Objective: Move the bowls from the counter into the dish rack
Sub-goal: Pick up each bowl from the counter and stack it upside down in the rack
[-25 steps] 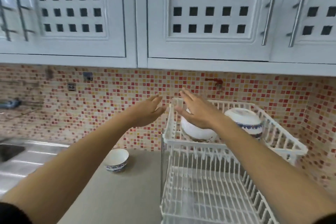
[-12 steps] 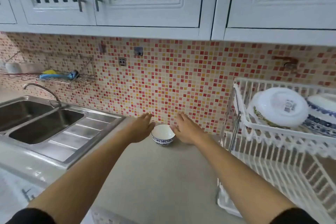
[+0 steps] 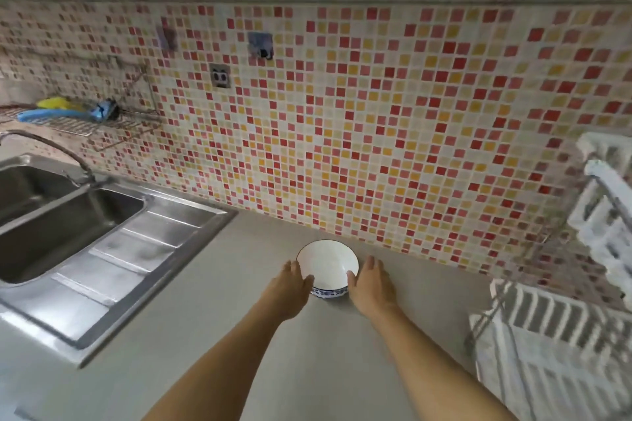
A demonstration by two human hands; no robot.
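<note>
My left hand (image 3: 290,290) and right hand (image 3: 371,285) cup the blue-rimmed bowl (image 3: 326,265), fingers spread against its sides. It sits on the counter (image 3: 222,335); dish rack (image 3: 561,352) transfer remains.

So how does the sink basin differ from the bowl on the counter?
The sink basin is grey steel, while the bowl is white with a blue pattern around its base. The sink basin is roughly rectangular and sunk into the counter; the bowl is round and stands on top of it. No hand is at the sink basin; the left hand and right hand flank the bowl, touching its rim. Both look empty and open upward.
</note>
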